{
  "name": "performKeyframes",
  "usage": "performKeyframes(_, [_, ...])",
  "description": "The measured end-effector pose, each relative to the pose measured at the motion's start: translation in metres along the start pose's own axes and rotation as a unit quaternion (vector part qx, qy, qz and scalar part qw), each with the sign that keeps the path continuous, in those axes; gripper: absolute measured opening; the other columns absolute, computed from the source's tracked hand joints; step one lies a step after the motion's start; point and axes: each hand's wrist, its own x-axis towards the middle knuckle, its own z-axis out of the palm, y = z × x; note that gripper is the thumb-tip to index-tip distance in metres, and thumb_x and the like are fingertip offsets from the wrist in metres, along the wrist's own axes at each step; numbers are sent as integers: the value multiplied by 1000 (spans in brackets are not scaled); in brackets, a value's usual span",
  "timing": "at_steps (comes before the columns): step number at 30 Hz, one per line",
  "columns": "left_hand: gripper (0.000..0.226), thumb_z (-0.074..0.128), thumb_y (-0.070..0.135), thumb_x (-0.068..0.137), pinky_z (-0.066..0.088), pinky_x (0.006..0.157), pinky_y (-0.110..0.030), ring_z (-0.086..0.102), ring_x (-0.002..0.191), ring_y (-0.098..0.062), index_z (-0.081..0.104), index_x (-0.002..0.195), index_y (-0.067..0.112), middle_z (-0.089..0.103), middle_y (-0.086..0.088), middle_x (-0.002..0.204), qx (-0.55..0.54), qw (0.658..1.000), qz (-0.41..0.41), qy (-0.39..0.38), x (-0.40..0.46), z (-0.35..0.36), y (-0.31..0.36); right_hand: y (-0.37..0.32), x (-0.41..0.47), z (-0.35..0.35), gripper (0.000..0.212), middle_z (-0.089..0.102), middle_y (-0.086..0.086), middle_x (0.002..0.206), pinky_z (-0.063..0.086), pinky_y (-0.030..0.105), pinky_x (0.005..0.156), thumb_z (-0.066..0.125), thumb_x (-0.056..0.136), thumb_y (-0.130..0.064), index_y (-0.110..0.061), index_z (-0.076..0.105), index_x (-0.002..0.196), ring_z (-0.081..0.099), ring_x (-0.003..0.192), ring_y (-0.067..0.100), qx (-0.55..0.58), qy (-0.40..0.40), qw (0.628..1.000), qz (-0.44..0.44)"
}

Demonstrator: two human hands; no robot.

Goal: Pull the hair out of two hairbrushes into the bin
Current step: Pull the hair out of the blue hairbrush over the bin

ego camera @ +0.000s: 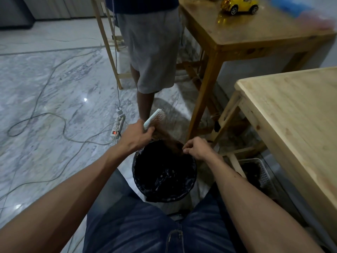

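Over the round black bin lined with a glossy black plastic bag (165,179), both bare hands work at one brush. Left hand (135,135) is closed in a fist around the handle of a white paddle hairbrush with pale bristles (155,118), head pointing up and away, tilted to the right, bristle face turned toward the right hand. Right hand (197,147) has fingers curled and pressed together, thumb and fingertips pinching a clump of brown hair (170,140). That clump stretches from the lower part of the brush head down to the pinch, hanging just above the bin's far rim (the end at the fingers blends into the dark bag, edge hard to tell). Only one hairbrush is in view.

Bin stands on the grey-white marble floor (54,84), between the wearer's knees in blue jeans (160,229). Right of the bin, a pale unfinished wooden table (295,114), with a white perforated plastic basket (262,172) under it on the floor; basket holds something dark, cannot tell what. Beyond, a darker varnished wooden table (255,33) carries a yellow toy car (240,4). Another person in grey shorts (153,52) stands just behind the brush, beside that table. Left of them, a white power strip with a red lit switch (117,125) lies on the floor, thin cables (36,117) looping from it across the marble.
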Motion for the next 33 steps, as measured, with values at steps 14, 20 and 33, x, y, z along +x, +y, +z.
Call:
performKeyframes(14, [29, 61, 29, 67, 55, 64, -47, 63, 68, -25, 61, 94, 21, 66, -5, 76, -193, 976, -23, -96, 1, -7, 7, -23, 5, 11, 19, 78, 5, 92, 49, 28, 74, 81, 85, -32, -18, 84, 97, 69, 91, 20, 80, 81, 991, -65])
performKeyframes(20, [17, 64, 16, 71, 51, 55, -40, 58, 55, -22, 62, 88, 14, 61, -7, 63, -241, 963, -42, -112, -6, -3, 11, -4, 9, 18, 9, 75, -1, 98, 56, 40, 94, 86, 79, -37, -31, 79, 76, 67, 99, 18, 31, 46, 998, -4])
performKeyframes(33, [22, 62, 21, 81, 41, 55, -29, 57, 65, -16, 59, 103, 20, 66, -4, 87, -177, 979, -30, -98, -6, 5, 16, -30, -4, 4, 29, 77, -2, 95, 56, 33, 84, 80, 85, -40, -20, 82, 106, 70, 90, 14, 114, 65, 987, -94])
